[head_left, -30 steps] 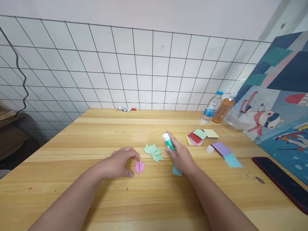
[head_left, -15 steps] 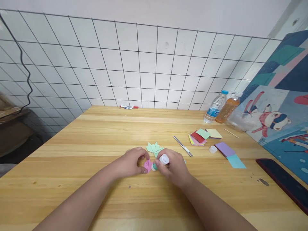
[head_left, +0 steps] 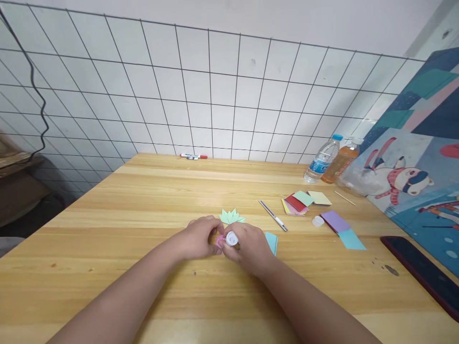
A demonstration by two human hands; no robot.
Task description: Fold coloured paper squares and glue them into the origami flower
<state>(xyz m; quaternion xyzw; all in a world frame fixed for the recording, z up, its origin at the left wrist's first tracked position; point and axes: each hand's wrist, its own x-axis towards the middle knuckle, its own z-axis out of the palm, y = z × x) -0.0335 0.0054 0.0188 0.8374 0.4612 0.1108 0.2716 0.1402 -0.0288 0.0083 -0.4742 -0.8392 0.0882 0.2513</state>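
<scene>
My right hand [head_left: 251,247] is wrapped round a glue stick [head_left: 231,238], whose white end faces up toward me. A small pink folded paper [head_left: 219,241] lies between the curved thumb and fingers of my left hand [head_left: 200,237], which hold it at its edges. The lower end of the glue stick is hidden behind my right fingers, close against the pink paper. Just beyond both hands rests a pale green folded paper [head_left: 231,217] with pointed tips. Partly covered by my right hand, a light blue paper [head_left: 271,242] sits on its right.
A utility knife [head_left: 273,216] lies beyond my right hand. Farther right are stacked coloured papers [head_left: 296,203], a clear cap [head_left: 317,221], purple paper [head_left: 335,221], a thin stick [head_left: 344,198] and a phone [head_left: 419,272]. Two bottles [head_left: 319,165] and markers [head_left: 193,156] stand or lie at the back.
My right hand has moved left with the glue stick, over the pink paper, and the stick stands more upright. More of the light blue paper shows. The view has shifted slightly.
</scene>
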